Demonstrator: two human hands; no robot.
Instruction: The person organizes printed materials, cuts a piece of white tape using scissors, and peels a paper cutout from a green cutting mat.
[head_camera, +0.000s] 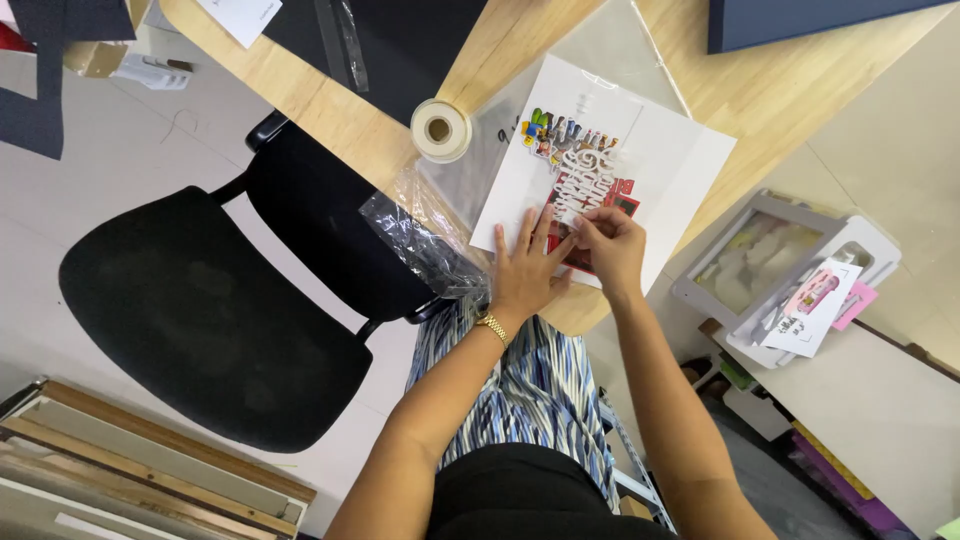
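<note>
Two hands (565, 262) on lacy paper cutout (585, 180)

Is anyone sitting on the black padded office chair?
No, the black padded office chair stands empty beside the wooden table.

Left hand (527, 268) flat, fingers spread, pressing on the white card sheet (655, 150) at the wooden table (760, 85) edge. Right hand (610, 245) pinches the lower end of a white cut-out ornament (583, 180) lying over a red piece on the sheet; coloured cut-out letters (560, 132) just above it. Tape roll (440, 130) upright near the sheet's left corner. Crumpled clear plastic wrap (420, 235) beside the left hand. Black chair (220, 300) left of the table.
</note>
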